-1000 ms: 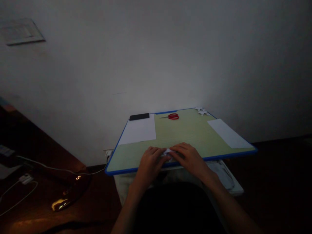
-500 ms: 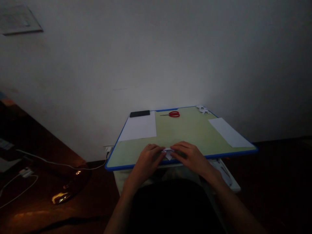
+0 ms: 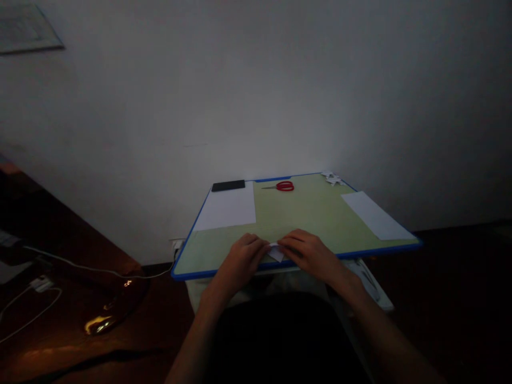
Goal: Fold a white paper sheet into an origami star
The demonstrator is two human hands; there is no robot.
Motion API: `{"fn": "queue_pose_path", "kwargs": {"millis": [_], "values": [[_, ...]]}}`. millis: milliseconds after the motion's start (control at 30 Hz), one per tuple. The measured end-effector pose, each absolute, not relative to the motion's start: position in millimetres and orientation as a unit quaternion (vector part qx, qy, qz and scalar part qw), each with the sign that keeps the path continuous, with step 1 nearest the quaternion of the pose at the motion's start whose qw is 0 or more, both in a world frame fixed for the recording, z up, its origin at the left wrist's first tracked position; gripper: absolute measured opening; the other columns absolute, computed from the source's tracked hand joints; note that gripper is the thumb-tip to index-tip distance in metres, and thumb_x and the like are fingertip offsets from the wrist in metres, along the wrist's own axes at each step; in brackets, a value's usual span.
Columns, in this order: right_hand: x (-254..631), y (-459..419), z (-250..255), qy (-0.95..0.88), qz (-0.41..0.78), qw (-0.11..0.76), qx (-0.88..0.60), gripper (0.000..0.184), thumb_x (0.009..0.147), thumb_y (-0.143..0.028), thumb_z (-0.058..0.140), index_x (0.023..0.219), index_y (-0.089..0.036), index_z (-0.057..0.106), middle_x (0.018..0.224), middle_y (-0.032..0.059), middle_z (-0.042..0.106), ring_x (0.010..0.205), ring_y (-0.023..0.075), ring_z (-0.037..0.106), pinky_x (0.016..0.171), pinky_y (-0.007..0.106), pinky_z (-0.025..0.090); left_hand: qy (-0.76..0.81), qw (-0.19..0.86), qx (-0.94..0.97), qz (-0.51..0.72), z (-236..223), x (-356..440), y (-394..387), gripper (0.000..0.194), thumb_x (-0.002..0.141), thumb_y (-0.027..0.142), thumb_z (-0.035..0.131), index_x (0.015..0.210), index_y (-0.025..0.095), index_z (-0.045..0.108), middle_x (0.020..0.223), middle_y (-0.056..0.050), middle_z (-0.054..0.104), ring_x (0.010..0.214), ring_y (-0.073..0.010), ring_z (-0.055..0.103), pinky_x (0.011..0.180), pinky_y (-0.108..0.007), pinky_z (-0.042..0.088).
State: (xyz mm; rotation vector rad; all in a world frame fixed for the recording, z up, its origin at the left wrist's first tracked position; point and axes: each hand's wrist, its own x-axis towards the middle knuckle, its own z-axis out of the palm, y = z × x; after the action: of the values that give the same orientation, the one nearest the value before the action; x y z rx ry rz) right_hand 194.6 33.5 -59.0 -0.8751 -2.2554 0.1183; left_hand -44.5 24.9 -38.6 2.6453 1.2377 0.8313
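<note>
A small folded piece of white paper point(image 3: 276, 253) is held over the near edge of the light green table point(image 3: 300, 213). My left hand point(image 3: 247, 257) pinches its left side, fingers closed and thumb below. On the opposite side my right hand point(image 3: 306, 250) grips the paper between thumb and fingers. A pointed flap hangs down between the two hands. My fingers cover both ends of the paper, so the full fold cannot be made out.
Red-handled scissors point(image 3: 285, 186) lie near the table's back edge. A black phone-like slab point(image 3: 228, 185) rests at the top of a white sheet point(image 3: 226, 210) on the left. Another white sheet point(image 3: 376, 216) lies right, below several folded paper pieces point(image 3: 333, 178).
The paper's hanging flap has turned slightly and my hands have shifted a little around it. The whole view has moved slightly. Both hands still grip the paper.
</note>
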Motion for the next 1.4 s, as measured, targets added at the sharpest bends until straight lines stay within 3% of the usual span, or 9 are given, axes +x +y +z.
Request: {"fn": "queue_pose_path", "kwargs": {"millis": [233,433,600,833,1033,1200,1300,1400], "values": [[195,38,-57,-0.883,0.026,0.327,-0.335,0.015,0.104,-0.018,0.062,0.107,-0.019,0.077,0.102,0.01,0.076,0.095,0.0253,0.071,0.088,0.041,0.06,0.402,0.05,0.886,0.225,-23,-50,23,0.024,0.109,0.027,0.054,0.107,0.018,0.076,0.094,-0.008,0.076,0.089,-0.0222,0.072,0.084,-0.035,0.057],[193,36,-59,-0.88,-0.002,0.327,-0.345,0.015,0.106,-0.023,0.061,0.106,-0.02,0.077,0.1,0.0095,0.074,0.092,0.0251,0.068,0.086,0.041,0.057,0.389,-0.006,0.905,0.175,-19,-48,20,0.022,0.108,0.017,0.051,0.112,0.016,0.073,0.099,-0.01,0.074,0.095,-0.0241,0.07,0.087,-0.038,0.058],[193,33,-60,-0.88,-0.019,0.327,-0.345,0.016,0.105,-0.022,0.062,0.11,-0.02,0.077,0.1,0.0098,0.073,0.094,0.0255,0.067,0.084,0.041,0.056,0.372,-0.047,0.907,0.19,-27,-45,22,0.026,0.106,0.012,0.051,0.123,0.018,0.07,0.115,-0.012,0.07,0.1,-0.0238,0.065,0.085,-0.038,0.059],[189,32,-54,-0.895,-0.096,0.282,-0.333,0.012,0.103,-0.019,0.065,0.102,-0.019,0.076,0.093,0.0086,0.071,0.088,0.0244,0.063,0.079,0.038,0.052,0.361,-0.027,0.914,0.181,-31,-42,24,0.021,0.103,0.007,0.053,0.11,0.016,0.071,0.104,-0.01,0.071,0.095,-0.0235,0.065,0.085,-0.036,0.057],[186,30,-55,-0.901,-0.131,0.247,-0.331,0.011,0.103,-0.014,0.064,0.1,-0.017,0.073,0.094,0.0082,0.07,0.09,0.0248,0.062,0.082,0.038,0.05,0.369,-0.007,0.905,0.211,-39,-40,24,0.025,0.104,0.008,0.049,0.111,0.016,0.072,0.103,-0.011,0.07,0.093,-0.0232,0.065,0.084,-0.036,0.055],[186,33,-54,-0.891,-0.055,0.282,-0.353,0.014,0.104,-0.016,0.062,0.1,-0.017,0.076,0.094,0.0089,0.07,0.09,0.0243,0.062,0.083,0.038,0.049,0.431,0.009,0.872,0.232,-41,-31,25,0.025,0.105,0.013,0.051,0.101,0.017,0.075,0.095,-0.009,0.069,0.084,-0.0217,0.066,0.077,-0.033,0.051],[186,40,-49,-0.865,0.078,0.307,-0.388,0.014,0.102,-0.018,0.065,0.097,-0.019,0.078,0.095,0.0072,0.07,0.091,0.0221,0.064,0.084,0.036,0.049,0.466,0.054,0.847,0.25,-38,-27,27,0.023,0.103,0.016,0.053,0.096,0.019,0.076,0.095,-0.007,0.069,0.081,-0.0203,0.067,0.074,-0.032,0.049],[187,48,-39,-0.841,0.196,0.28,-0.419,0.008,0.096,-0.015,0.07,0.095,-0.017,0.078,0.095,0.0061,0.073,0.088,0.0195,0.067,0.082,0.032,0.049,0.486,0.088,0.833,0.249,-32,-23,30,0.021,0.098,0.014,0.057,0.095,0.018,0.077,0.095,-0.007,0.071,0.08,-0.0207,0.067,0.074,-0.033,0.048]]}}
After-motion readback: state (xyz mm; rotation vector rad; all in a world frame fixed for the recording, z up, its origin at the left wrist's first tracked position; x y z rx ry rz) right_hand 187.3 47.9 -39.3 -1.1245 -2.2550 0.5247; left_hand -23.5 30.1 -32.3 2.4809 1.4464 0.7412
